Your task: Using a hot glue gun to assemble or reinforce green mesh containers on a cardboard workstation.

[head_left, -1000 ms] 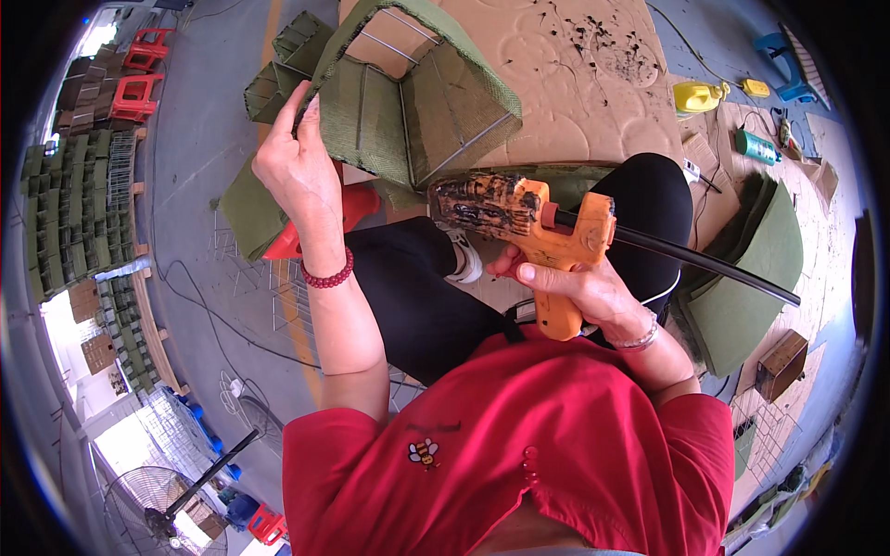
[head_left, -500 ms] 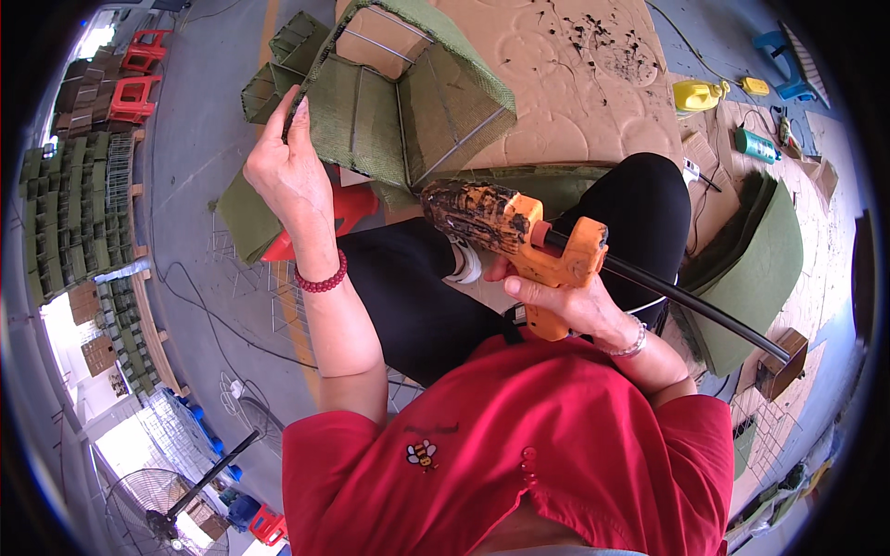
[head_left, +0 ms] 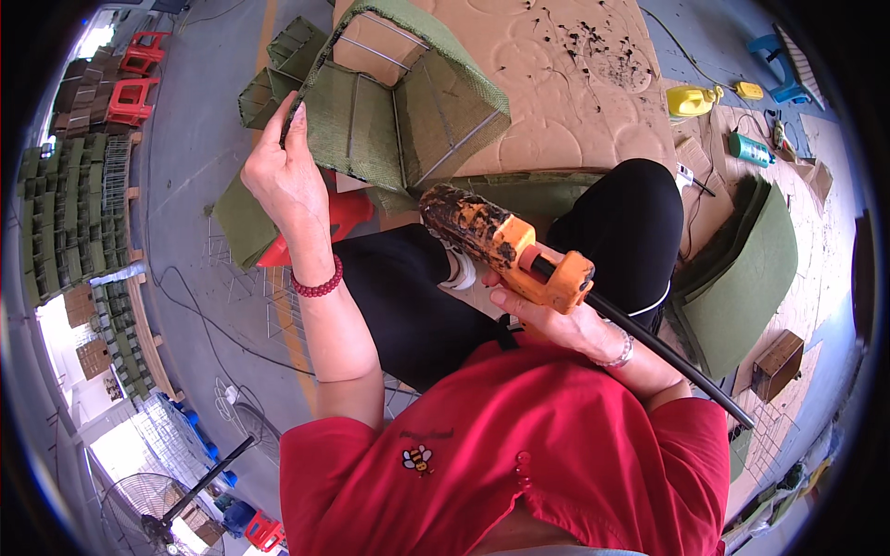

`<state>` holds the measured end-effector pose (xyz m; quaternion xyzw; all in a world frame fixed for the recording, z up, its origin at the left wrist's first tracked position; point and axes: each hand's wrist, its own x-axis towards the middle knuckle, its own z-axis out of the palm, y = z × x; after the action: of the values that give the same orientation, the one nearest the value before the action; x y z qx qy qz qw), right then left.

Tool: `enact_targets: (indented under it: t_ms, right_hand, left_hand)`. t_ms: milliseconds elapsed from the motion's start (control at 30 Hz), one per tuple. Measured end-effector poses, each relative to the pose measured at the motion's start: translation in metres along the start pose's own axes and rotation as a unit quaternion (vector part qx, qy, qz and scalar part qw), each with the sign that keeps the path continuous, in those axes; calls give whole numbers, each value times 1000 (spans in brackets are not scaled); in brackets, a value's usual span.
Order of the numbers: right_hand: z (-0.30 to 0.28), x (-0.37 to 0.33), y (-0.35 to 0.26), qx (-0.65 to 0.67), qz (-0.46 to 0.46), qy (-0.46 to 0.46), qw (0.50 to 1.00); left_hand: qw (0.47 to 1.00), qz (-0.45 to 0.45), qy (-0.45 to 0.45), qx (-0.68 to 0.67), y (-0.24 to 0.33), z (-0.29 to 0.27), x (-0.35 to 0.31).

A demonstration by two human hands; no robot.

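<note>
My left hand (head_left: 289, 181) pinches the left rim of a green fabric box (head_left: 357, 116) with a wire frame, which rests tilted at the edge of a cardboard-covered table (head_left: 556, 120). The box's open inside faces me, its metal wires showing along the walls. In my right hand (head_left: 561, 320) is an orange glue gun (head_left: 501, 236), its front crusted with black residue. A long black glue stick (head_left: 667, 357) sticks out of its back. The gun's front end lies just below the box's lower corner; whether they touch I cannot tell.
Smaller green boxes (head_left: 269, 93) stand beyond my left hand. A red stool (head_left: 348, 218) is under the table edge. Green fabric sheets (head_left: 742, 278) are stacked at the right, near a yellow jug (head_left: 693, 100) and a green bottle (head_left: 751, 148). Cables (head_left: 218, 324) cross the floor at left.
The glue gun has tipped in my right hand, its back end and black stick swinging down and nearer to me. My left hand keeps its hold on the box, which has barely shifted.
</note>
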<state>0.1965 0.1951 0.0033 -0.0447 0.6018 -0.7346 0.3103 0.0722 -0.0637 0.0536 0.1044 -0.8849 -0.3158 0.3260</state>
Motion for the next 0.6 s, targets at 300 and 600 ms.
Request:
enact_targets:
  t_ms: [300,600]
  right_hand:
    - [-2,3,-1,14,-11,-7,1000]
    - [0,3,-7,-22,-35,25,999]
  left_hand:
    - [1000,9,7,4,2,1,1]
    - [999,42,0,5,-2,1,1]
